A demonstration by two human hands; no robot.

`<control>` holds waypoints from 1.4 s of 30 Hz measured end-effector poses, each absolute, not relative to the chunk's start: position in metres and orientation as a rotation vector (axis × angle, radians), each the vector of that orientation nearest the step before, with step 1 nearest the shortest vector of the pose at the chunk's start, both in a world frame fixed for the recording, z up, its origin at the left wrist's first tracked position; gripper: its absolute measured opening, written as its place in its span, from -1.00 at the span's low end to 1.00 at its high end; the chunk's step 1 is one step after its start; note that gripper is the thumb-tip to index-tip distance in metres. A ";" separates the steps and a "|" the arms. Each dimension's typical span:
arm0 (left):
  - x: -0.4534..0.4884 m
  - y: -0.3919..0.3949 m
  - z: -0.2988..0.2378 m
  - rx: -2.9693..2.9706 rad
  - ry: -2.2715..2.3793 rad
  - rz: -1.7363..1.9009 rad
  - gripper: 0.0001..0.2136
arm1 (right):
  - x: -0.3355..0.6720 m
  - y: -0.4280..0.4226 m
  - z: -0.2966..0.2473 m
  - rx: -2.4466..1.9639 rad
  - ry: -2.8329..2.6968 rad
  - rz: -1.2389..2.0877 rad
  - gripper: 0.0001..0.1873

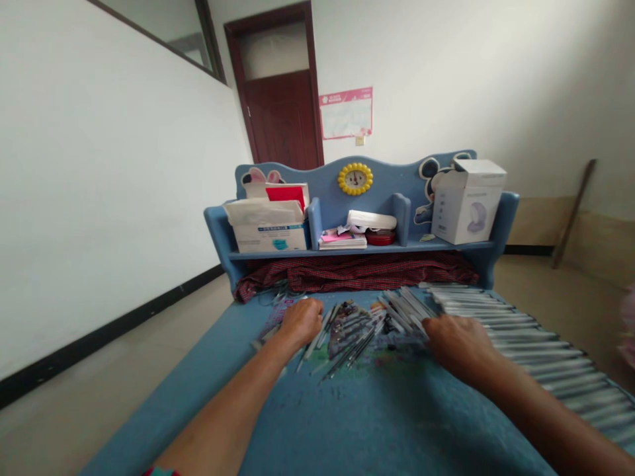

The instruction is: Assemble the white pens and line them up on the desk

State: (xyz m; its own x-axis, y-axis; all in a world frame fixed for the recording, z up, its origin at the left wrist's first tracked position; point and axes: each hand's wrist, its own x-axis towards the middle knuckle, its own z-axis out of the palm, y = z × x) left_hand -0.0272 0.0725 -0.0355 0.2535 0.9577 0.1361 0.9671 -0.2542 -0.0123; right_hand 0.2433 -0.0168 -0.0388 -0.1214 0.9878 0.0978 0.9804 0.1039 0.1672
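Under soft light, the right hand [459, 340] looks blurred.

No wording can be made out: blurred print is borne by the carton [270, 238], the white box [464, 208] and the poster [346, 119].

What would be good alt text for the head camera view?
A person's left hand and right hand reach among thin grey sticks scattered on a blue table. More sticks lie in a row at right; behind, a shelf has boxes and a yellow clock.
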 end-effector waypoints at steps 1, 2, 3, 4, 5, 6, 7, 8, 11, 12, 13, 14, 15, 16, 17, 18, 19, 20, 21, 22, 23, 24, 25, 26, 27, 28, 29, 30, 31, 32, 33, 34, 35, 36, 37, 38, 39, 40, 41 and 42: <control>-0.028 0.072 -0.036 -2.414 -1.857 -0.152 -0.82 | 0.243 -0.016 -0.041 2.057 2.300 0.297 -0.71; -0.028 0.071 -0.037 -2.415 -1.855 -0.151 -0.82 | 0.243 -0.015 -0.042 2.057 2.297 0.294 -0.68; -0.028 0.071 -0.037 -2.416 -1.854 -0.148 -0.82 | 0.243 -0.015 -0.044 2.054 2.298 0.288 -0.66; -0.028 0.070 -0.037 -2.416 -1.853 -0.146 -0.82 | 0.242 -0.014 -0.045 2.051 2.299 0.281 -0.64; -0.028 0.070 -0.037 -2.417 -1.851 -0.145 -0.83 | 0.242 -0.014 -0.046 2.046 2.300 0.273 -0.64; -0.028 0.070 -0.037 -2.417 -1.849 -0.145 -0.83 | 0.242 -0.014 -0.047 2.044 2.301 0.267 -0.63; -0.028 0.070 -0.037 -2.418 -1.846 -0.145 -0.83 | 0.242 -0.014 -0.048 2.044 2.304 0.264 -0.63; -0.028 0.070 -0.038 -2.418 -1.843 -0.145 -0.83 | 0.242 -0.014 -0.049 2.045 2.306 0.262 -0.63; -0.028 0.071 -0.038 -2.413 -1.840 -0.140 -0.84 | 0.243 -0.014 -0.050 2.061 2.313 0.246 -0.63; -0.028 0.071 -0.038 -2.408 -1.839 -0.139 -0.84 | 0.243 -0.014 -0.050 2.075 2.315 0.233 -0.63; -0.027 0.071 -0.038 -2.404 -1.835 -0.141 -0.84 | 0.244 -0.014 -0.050 2.096 2.319 0.217 -0.64; -0.026 0.071 -0.038 -2.401 -1.827 -0.146 -0.83 | 0.244 -0.014 -0.049 2.123 2.324 0.199 -0.64; -0.025 0.070 -0.037 -2.403 -1.814 -0.152 -0.82 | 0.244 -0.014 -0.048 2.150 2.326 0.188 -0.63; -0.023 0.068 -0.036 -2.410 -1.796 -0.159 -0.82 | 0.243 -0.014 -0.047 2.180 2.336 0.175 -0.60; -0.020 0.067 -0.035 -2.423 -1.774 -0.164 -0.81 | 0.243 -0.015 -0.045 2.213 2.370 0.144 -0.56; -0.017 0.065 -0.034 -2.440 -1.749 -0.168 -0.80 | 0.242 -0.015 -0.044 2.245 2.431 0.086 -0.52; -0.014 0.063 -0.034 -2.460 -1.723 -0.170 -0.80 | 0.241 -0.016 -0.043 2.271 2.517 -0.004 -0.51; -0.011 0.061 -0.033 -2.479 -1.696 -0.173 -0.80 | 0.239 -0.016 -0.042 2.292 2.618 -0.131 -0.53; -0.007 0.060 -0.033 -2.500 -1.669 -0.174 -0.80 | 0.238 -0.016 -0.042 2.308 2.714 -0.287 -0.56; -0.004 0.059 -0.034 -2.519 -1.643 -0.173 -0.80 | 0.236 -0.017 -0.042 2.313 2.791 -0.450 -0.61; -0.001 0.058 -0.034 -2.538 -1.619 -0.171 -0.79 | 0.234 -0.017 -0.043 2.307 2.839 -0.598 -0.65; 0.001 0.058 -0.035 -2.557 -1.597 -0.167 -0.79 | 0.233 -0.017 -0.045 2.306 2.864 -0.730 -0.67; 0.004 0.058 -0.036 -2.574 -1.579 -0.161 -0.79 | 0.232 -0.017 -0.046 2.304 2.881 -0.855 -0.68; 0.006 0.058 -0.037 -2.589 -1.563 -0.154 -0.79 | 0.231 -0.017 -0.047 2.301 2.898 -0.978 -0.69; 0.008 0.059 -0.038 -2.600 -1.551 -0.145 -0.78 | 0.230 -0.017 -0.049 2.289 2.913 -1.108 -0.70; 0.009 0.059 -0.039 -2.607 -1.542 -0.135 -0.78 | 0.230 -0.017 -0.050 2.275 2.919 -1.241 -0.71; 0.011 0.059 -0.039 -2.613 -1.535 -0.123 -0.77 | 0.229 -0.018 -0.051 2.257 2.915 -1.379 -0.71; 0.012 0.059 -0.039 -2.615 -1.530 -0.109 -0.77 | 0.229 -0.018 -0.051 2.233 2.905 -1.515 -0.72; 0.014 0.060 -0.038 -2.616 -1.527 -0.093 -0.77 | 0.228 -0.018 -0.051 2.199 2.893 -1.639 -0.72; 0.016 0.060 -0.036 -2.616 -1.526 -0.074 -0.76 | 0.227 -0.019 -0.051 2.165 2.882 -1.742 -0.72; 0.019 0.061 -0.034 -2.615 -1.527 -0.052 -0.77 | 0.226 -0.020 -0.050 2.130 2.880 -1.821 -0.72; 0.022 0.062 -0.032 -2.614 -1.531 -0.027 -0.77 | 0.226 -0.021 -0.050 2.097 2.892 -1.878 -0.72; 0.026 0.063 -0.030 -2.611 -1.539 0.001 -0.77 | 0.225 -0.022 -0.049 2.061 2.920 -1.910 -0.72; 0.030 0.065 -0.027 -2.607 -1.551 0.030 -0.78 | 0.224 -0.024 -0.049 2.030 2.961 -1.914 -0.72; 0.035 0.067 -0.025 -2.603 -1.564 0.060 -0.79 | 0.223 -0.025 -0.049 2.009 3.013 -1.895 -0.72; 0.040 0.069 -0.023 -2.599 -1.578 0.087 -0.81 | 0.222 -0.026 -0.050 1.996 3.069 -1.865 -0.72; 0.045 0.071 -0.021 -2.596 -1.590 0.109 -0.82 | 0.222 -0.027 -0.050 1.993 3.121 -1.832 -0.72; 0.050 0.073 -0.019 -2.597 -1.598 0.125 -0.82 | 0.221 -0.028 -0.051 2.001 3.167 -1.791 -0.72; 0.055 0.075 -0.019 -2.602 -1.602 0.135 -0.81 | 0.221 -0.028 -0.052 2.024 3.204 -1.739 -0.71; 0.059 0.076 -0.018 -2.610 -1.604 0.140 -0.80 | 0.222 -0.028 -0.053 2.054 3.235 -1.670 -0.71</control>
State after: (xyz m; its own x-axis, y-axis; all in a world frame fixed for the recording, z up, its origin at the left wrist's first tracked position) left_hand 0.0589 0.0764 -0.0180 0.4494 0.8925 -0.0385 0.8857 -0.4508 -0.1110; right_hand 0.2216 -0.0281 -0.0531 -0.1436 0.9175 0.3708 0.2290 0.3953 -0.8895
